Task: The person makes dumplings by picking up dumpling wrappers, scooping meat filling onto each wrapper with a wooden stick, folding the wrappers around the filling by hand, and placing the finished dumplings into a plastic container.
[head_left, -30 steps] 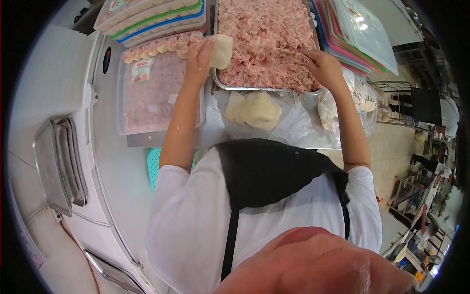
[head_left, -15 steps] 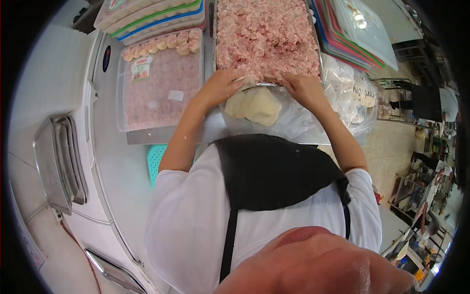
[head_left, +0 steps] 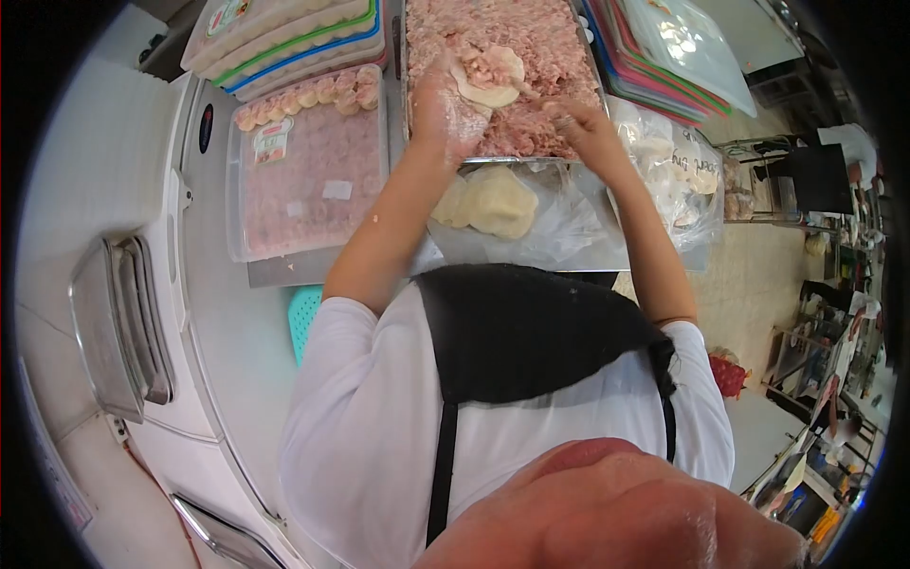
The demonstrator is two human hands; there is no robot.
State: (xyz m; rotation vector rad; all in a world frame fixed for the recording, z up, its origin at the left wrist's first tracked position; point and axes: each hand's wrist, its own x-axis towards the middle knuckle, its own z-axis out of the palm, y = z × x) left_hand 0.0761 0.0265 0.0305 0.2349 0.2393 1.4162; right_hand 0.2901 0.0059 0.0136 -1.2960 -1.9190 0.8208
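Note:
A round dough wrapper [head_left: 506,76] with a dab of minced meat on it rests on the fingers of my left hand [head_left: 447,112], whose palm is dusted with flour. My right hand [head_left: 586,133] is curled just to the right of it, over the meat. A thin tip extends from its fingers toward the wrapper; whether that is a small tool or a finger I cannot make out. Both hands are above a metal tray [head_left: 517,159] full of minced meat [head_left: 545,43]. A stack of pale dough wrappers [head_left: 498,201] lies on plastic in front of the tray.
To the left is a clear box [head_left: 308,194] with rows of filled dumplings along its far end. More boxes [head_left: 299,47] are stacked behind it. Coloured lids [head_left: 654,62] are piled at the right, beside a plastic bag [head_left: 678,180] with writing on it.
My left hand has moved up over the meat and turned, now showing a wrapper with filling on it. My right hand has lifted slightly from the tray's near edge and curled.

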